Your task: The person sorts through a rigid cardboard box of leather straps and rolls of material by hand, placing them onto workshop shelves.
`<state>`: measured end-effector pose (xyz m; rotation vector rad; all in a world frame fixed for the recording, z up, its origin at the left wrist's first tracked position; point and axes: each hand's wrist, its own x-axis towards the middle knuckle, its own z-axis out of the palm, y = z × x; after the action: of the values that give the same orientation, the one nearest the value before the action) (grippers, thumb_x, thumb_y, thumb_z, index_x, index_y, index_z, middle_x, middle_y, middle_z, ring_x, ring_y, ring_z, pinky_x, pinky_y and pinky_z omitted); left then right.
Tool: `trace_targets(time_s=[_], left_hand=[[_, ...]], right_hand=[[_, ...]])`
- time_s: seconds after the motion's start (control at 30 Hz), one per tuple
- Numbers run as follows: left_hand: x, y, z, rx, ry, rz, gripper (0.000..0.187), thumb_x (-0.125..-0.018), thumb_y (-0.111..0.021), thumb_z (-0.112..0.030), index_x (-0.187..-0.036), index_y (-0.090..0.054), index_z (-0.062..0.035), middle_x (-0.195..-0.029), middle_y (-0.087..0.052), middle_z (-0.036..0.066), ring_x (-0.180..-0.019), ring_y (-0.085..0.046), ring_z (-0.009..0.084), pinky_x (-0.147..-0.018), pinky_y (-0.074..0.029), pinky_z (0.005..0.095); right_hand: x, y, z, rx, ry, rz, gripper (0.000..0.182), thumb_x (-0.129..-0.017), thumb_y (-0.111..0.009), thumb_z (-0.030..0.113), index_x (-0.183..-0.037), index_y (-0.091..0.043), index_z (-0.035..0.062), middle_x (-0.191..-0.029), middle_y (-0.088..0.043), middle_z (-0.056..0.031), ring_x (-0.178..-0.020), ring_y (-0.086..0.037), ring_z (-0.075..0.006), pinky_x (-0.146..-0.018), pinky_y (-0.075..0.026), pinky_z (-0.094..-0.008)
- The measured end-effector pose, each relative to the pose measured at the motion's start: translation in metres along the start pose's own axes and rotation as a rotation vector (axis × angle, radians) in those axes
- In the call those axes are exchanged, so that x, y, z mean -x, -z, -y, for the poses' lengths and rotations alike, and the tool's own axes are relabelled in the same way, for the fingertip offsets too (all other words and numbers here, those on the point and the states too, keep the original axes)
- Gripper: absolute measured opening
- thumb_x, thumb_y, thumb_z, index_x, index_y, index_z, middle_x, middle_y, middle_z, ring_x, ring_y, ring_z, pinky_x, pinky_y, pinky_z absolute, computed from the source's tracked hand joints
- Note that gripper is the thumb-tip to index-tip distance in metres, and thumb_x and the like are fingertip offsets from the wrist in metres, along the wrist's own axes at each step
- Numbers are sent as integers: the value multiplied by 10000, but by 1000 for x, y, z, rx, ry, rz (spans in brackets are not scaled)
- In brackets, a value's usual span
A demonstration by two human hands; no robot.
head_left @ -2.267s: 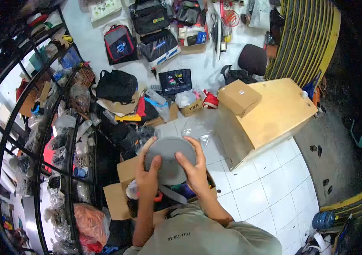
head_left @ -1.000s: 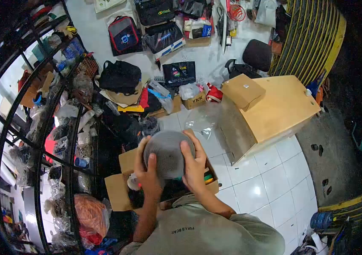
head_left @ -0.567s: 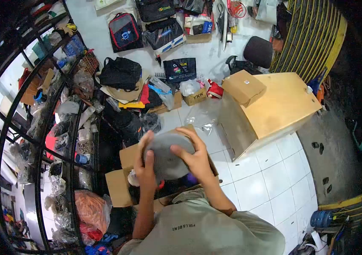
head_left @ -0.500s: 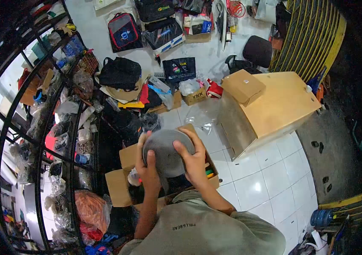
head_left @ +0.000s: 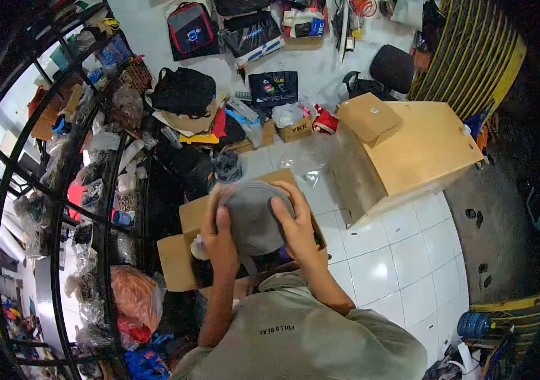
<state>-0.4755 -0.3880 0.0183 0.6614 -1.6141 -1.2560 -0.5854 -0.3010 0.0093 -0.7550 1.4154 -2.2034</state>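
Observation:
A round grey roll (head_left: 254,218), wound in fine rings like webbing or tape, is held up in front of my chest. My left hand (head_left: 220,237) is wrapped round its left edge, with the thumb lying on the face. On the opposite edge my right hand (head_left: 296,225) grips it the same way, thumb on the face. Below the roll is an open cardboard box (head_left: 175,261) with its flaps spread. Dark contents and a small white item (head_left: 199,247) show inside it; the roll and my arms hide much of the rest.
A wooden cabinet (head_left: 428,152) with a small closed carton (head_left: 369,119) on top stands to the right on the tiled floor (head_left: 374,269). Left is a black metal rack (head_left: 61,209) with bagged goods. Bags and a YKK carton (head_left: 295,130) lie ahead.
The roll has risen slightly and turned a little between my hands, both still gripping it. The view has shifted slightly, so the surroundings sit a bit differently.

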Motion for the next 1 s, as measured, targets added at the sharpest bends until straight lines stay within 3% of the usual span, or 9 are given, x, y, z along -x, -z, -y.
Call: trace_targets(time_s=[0.1,0.17,0.43,0.63,0.7,0.73,0.83,0.9,1.0], left_hand=[[5,5,17,245,190,-5,427,-1022,-493,-320,-1296,-561,1,-1216,-610,98,-1124,-566,196,-1003,-418,329],[7,7,34,256,232,-29,424,-1015,-505,-341,-1256,-587,-2,-1173,-629,91,-1075,-587,185,-966,-443,324],[1,5,15,288,362,19,449,-988,-543,-400,-1161,-635,4,-1031,-667,85,-918,-634,171,-866,-499,317],[-9,-12,-6,106,286,54,429,-1011,-500,-297,-1252,-570,50,-1216,-609,142,-1120,-573,220,-1005,-427,344],[-10,-16,0,-66,7,0,396,-1007,-506,-250,-1277,-565,33,-1217,-621,136,-1114,-584,218,-987,-432,333],[-7,-16,2,-68,26,87,409,-1043,-395,-186,-1385,-447,31,-1369,-531,181,-1249,-507,246,-1079,-368,370],[-11,-13,7,-92,72,-7,413,-1038,-411,-191,-1389,-446,24,-1342,-553,179,-1213,-533,247,-1056,-393,363],[-12,-12,10,121,92,-15,464,-1023,-461,-223,-1413,-410,23,-1322,-566,185,-1186,-551,246,-1034,-418,364],[-9,4,23,291,243,-46,592,-981,-553,-293,-1456,-348,-5,-1309,-565,202,-1152,-570,266,-989,-461,386]], right_hand=[[1,1,4,17,-35,97,319,-946,-632,215,-1204,-580,33,-1156,-609,-73,-1112,-545,-158,-1000,-390,-296],[-1,2,-5,93,62,60,330,-947,-631,219,-1210,-574,28,-1153,-614,-77,-1115,-547,-153,-992,-399,-296],[3,-1,-6,-47,-19,-42,386,-930,-675,269,-1198,-591,4,-1180,-619,-88,-1115,-560,-167,-994,-397,-292],[8,-1,-26,7,-2,-161,379,-944,-654,288,-1180,-597,-3,-1192,-610,-97,-1132,-546,-174,-999,-394,-311],[6,-6,-28,-66,-12,-285,357,-970,-613,263,-1202,-577,-7,-1196,-602,-98,-1142,-537,-178,-1004,-392,-312],[5,-5,-29,-68,0,-291,357,-970,-613,263,-1202,-577,-7,-1196,-602,-98,-1142,-537,-178,-1004,-392,-312],[2,-4,-36,-217,-100,-129,340,-1016,-510,257,-1251,-532,12,-1240,-553,-89,-1156,-494,-183,-1025,-351,-310],[0,-3,-43,-199,-89,-108,342,-1009,-517,260,-1254,-511,22,-1232,-551,-92,-1155,-488,-168,-1024,-346,-303],[-8,2,-40,-93,-180,58,296,-949,-631,212,-1127,-499,16,-985,-522,-61,-943,-504,-149,-849,-437,-323]])
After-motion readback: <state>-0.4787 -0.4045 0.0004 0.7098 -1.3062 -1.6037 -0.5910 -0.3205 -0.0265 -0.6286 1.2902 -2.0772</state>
